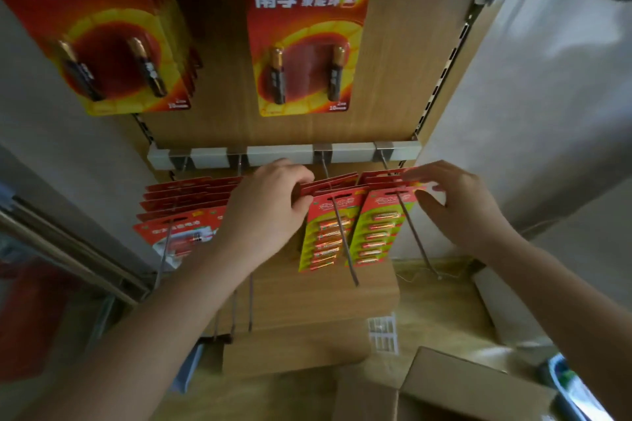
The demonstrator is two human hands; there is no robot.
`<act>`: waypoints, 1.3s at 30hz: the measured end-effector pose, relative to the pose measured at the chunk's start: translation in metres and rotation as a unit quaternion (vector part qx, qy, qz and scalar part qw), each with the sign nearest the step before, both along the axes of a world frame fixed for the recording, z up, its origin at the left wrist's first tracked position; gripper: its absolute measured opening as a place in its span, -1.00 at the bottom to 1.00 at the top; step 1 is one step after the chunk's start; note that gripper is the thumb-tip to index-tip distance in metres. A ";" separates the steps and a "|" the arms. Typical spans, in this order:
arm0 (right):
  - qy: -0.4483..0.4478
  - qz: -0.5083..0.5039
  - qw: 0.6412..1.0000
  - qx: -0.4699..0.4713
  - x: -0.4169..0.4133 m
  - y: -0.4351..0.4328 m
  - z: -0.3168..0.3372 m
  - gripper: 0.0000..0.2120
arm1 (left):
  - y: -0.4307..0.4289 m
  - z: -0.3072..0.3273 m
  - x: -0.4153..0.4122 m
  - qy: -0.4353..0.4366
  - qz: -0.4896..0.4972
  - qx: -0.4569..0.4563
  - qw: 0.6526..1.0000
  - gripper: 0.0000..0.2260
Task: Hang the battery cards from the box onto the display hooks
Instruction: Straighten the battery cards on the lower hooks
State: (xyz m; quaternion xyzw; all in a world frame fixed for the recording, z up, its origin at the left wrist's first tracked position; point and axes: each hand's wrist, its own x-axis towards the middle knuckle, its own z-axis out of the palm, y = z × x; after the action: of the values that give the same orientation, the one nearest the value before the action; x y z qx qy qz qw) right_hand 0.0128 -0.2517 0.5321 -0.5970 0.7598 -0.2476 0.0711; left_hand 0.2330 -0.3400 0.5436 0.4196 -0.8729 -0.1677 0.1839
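Observation:
Green-and-red battery cards (325, 236) hang in a stack on the middle display hook (347, 256). My left hand (270, 208) grips the top edges of that stack with curled fingers. A matching stack of battery cards (379, 236) hangs on the right display hook (415, 239). My right hand (458, 205) rests straight fingers on the tops of these cards, thumb just below the front card's corner. The open cardboard box (451, 386) lies at the bottom right; its contents are out of sight.
More red cards (181, 212) fill the hook to the left. Two large red battery cards (307, 44) (92, 44) hang on the upper row. A white rail (284, 154) carries the lower hooks. Wooden boards (307, 335) lie below, and a grey wall stands on the right.

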 end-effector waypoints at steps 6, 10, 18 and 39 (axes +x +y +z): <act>0.027 0.059 0.998 0.004 -0.016 -0.007 -0.003 -0.77 | -0.002 -0.025 -0.016 -0.015 0.042 -0.019 0.999 -0.81; 0.049 0.118 0.992 0.008 -0.009 -0.020 -0.005 -0.77 | -0.006 -0.029 -0.022 -0.012 0.047 -0.041 0.998 -0.88; 0.105 0.164 0.980 0.037 0.007 -0.045 -0.005 -0.75 | -0.014 -0.031 -0.014 -0.025 0.038 -0.042 0.998 -0.90; 0.093 0.153 0.982 -0.052 0.000 -0.053 -0.006 -0.81 | -0.018 -0.026 -0.008 -0.002 0.044 -0.040 0.998 -0.92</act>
State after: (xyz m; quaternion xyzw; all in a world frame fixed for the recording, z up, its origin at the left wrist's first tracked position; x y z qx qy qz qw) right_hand 0.0127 -0.3042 0.5258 -0.7296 0.6486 -0.2167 0.0061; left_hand 0.2255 -0.3580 0.5174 0.4504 -0.8600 -0.1234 0.2058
